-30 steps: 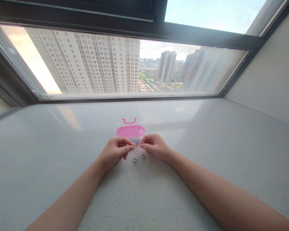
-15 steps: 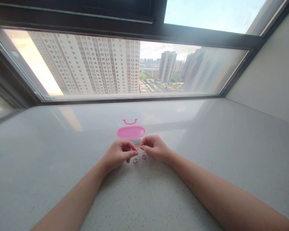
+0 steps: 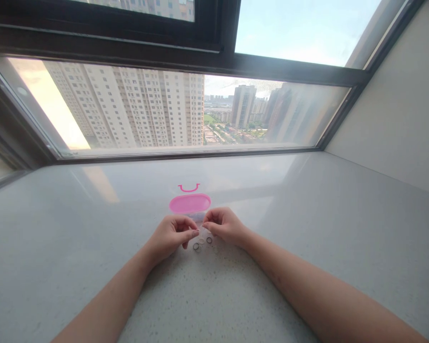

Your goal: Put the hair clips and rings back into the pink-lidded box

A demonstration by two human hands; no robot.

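My left hand is closed in a pinch, thumb against index finger, over the speckled white sill. Facing it closely, my right hand pinches as well. Whatever sits between the fingertips is too small to name. Below the hands lie a dark ring, a second dark ring and a pale ring. Just beyond them is a pink oval lid or tray. A clear object beside it is partly hidden by my hands.
A curved pink handle lies behind the pink oval piece. Farther back, the dark window frame borders the sill. A white wall rises on the right.
The whole view has shifted slightly, so sill and hands appear lower and a bit to the left. Both hands keep their pinch close together, with the rings lying below.
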